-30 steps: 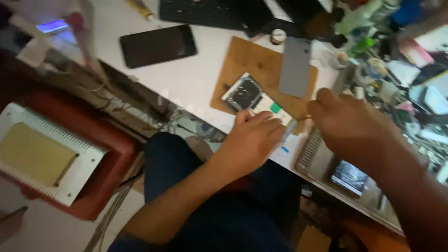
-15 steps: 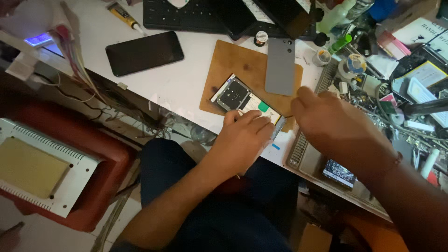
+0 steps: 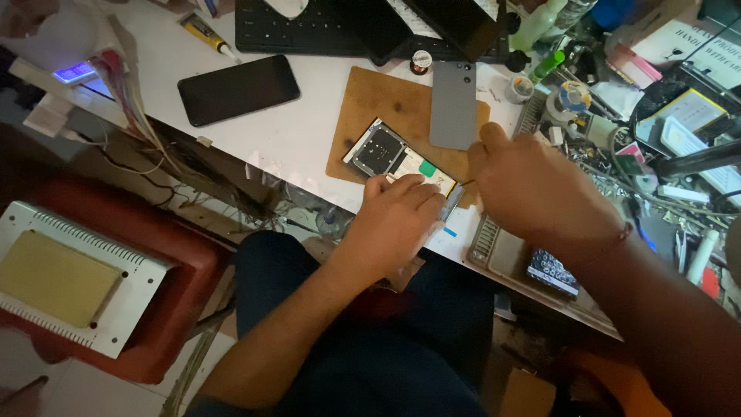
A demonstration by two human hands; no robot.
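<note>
Phone (image 3: 397,158), back off, lies on mat (image 3: 370,100) at desk's (image 3: 293,139) front edge. Left hand (image 3: 397,220) flat, pinning it steady; right hand (image 3: 532,189) curled at its end, grip can't tell. Cover (image 3: 453,104) parked alongside.

phones (image 3: 238,89): 2 | back cover (image 3: 453,105): 1 | keyboard (image 3: 309,27): 1 | hands (image 3: 397,216): 2

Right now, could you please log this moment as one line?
left hand: steadies opened phone | right hand: at its end | brown wooden board beneath
</note>
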